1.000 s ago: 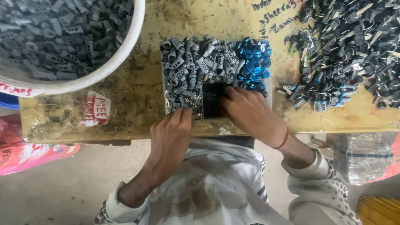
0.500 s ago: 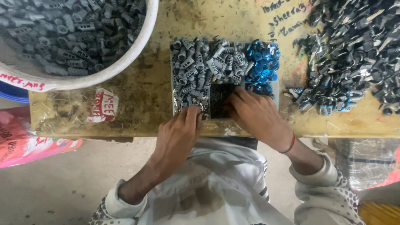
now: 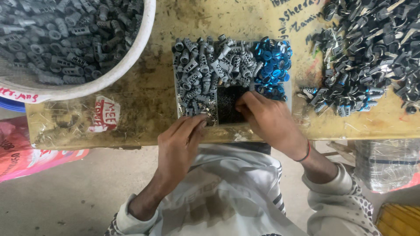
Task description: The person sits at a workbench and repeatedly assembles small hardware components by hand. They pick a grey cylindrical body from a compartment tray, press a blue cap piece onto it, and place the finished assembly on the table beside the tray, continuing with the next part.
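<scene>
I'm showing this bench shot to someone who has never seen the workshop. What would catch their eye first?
Probably the cluster of bright blue rings at the right end of the shallow tray, the only vivid colour among the grey plastic pieces. Next, the two hands at the tray's near edge: the left hand beside the grey pieces, the right hand at a dark patch. A big white tub of grey pieces fills the upper left.
</scene>
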{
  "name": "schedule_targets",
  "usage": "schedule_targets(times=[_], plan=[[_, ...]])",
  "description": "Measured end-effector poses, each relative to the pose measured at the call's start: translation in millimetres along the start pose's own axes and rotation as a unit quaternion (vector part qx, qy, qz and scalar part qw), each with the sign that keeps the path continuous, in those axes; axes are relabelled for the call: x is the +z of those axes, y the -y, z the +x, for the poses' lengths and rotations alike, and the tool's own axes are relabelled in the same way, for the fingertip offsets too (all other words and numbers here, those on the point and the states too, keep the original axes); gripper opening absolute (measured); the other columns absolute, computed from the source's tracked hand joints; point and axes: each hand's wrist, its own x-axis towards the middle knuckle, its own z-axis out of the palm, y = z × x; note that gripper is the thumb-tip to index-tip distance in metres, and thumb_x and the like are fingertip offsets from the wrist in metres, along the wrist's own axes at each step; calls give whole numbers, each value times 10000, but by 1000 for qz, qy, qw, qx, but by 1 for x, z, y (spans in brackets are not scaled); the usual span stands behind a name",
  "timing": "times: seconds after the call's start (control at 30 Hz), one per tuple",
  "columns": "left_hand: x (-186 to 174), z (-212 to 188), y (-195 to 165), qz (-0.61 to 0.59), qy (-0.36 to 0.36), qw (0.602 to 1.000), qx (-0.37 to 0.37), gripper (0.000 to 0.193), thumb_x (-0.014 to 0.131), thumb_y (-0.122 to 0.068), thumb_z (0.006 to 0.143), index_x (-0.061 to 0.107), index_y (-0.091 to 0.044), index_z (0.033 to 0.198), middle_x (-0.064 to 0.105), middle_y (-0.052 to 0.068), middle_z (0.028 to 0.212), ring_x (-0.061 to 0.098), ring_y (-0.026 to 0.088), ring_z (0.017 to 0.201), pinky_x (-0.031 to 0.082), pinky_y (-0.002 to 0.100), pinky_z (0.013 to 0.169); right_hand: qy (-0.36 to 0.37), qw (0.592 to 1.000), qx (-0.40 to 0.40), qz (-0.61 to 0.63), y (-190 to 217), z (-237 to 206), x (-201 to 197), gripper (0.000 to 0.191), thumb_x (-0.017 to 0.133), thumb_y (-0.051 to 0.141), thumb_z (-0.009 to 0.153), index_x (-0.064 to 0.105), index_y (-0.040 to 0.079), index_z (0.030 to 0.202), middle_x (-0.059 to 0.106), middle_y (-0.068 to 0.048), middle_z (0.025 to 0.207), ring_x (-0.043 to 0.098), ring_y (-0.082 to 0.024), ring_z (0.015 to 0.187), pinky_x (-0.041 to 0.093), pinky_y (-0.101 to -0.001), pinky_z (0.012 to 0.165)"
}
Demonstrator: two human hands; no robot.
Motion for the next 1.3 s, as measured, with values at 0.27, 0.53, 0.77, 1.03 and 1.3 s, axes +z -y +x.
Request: schedule_targets(times=[0.27, 0.53, 0.77, 1.03, 1.3], plan=[[16, -3, 9, -115, -18, 993, -34, 205, 691, 31, 971, 741, -32, 1160, 782, 92, 1012, 786, 140, 794, 629, 250, 659, -30, 964, 47, 262, -3, -7, 5, 119, 604, 148, 1059, 616, 29, 1067, 615, -40, 909, 565, -167, 757, 465, -297, 630], [54, -1, -6, -290, -13, 955, -67, 191, 741, 22, 947, 740, -12, 1135, 776, 108, 1019, 779, 128, 832, 658, 233, 701, 70, 790, 195, 577, 11, -29, 9, 253, 482, 235, 1112, 559, 8, 1192, 541, 9, 887, 487, -53, 708, 436, -214, 623], [54, 0, -18, -291, -36, 956, -27, 217, 732, 25, 966, 742, -30, 1175, 763, 88, 1024, 754, 116, 843, 638, 216, 707, 48, 786, 200, 583, 16, -36, 18, 256, 479, 236, 1107, 576, 21, 1205, 587, 5, 905, 490, -47, 722, 425, -205, 638], [52, 1, -24, -224, -42, 974, -18, 183, 742, -8, 951, 729, -16, 1134, 764, 85, 1020, 762, 109, 839, 654, 217, 705, -136, 930, 14, 340, 23, -44, 36, 145, 555, 164, 1147, 503, 36, 1193, 543, -52, 1172, 578, -128, 968, 513, -263, 827], [33, 2, -4, -232, 49, 971, -11, 125, 748, -26, 918, 751, -15, 1043, 755, 83, 950, 745, 124, 794, 639, 230, 689, 76, 945, 149, 281, 4, -24, -20, 136, 630, 131, 988, 628, 86, 1117, 666, -68, 829, 649, -168, 661, 528, -306, 567]])
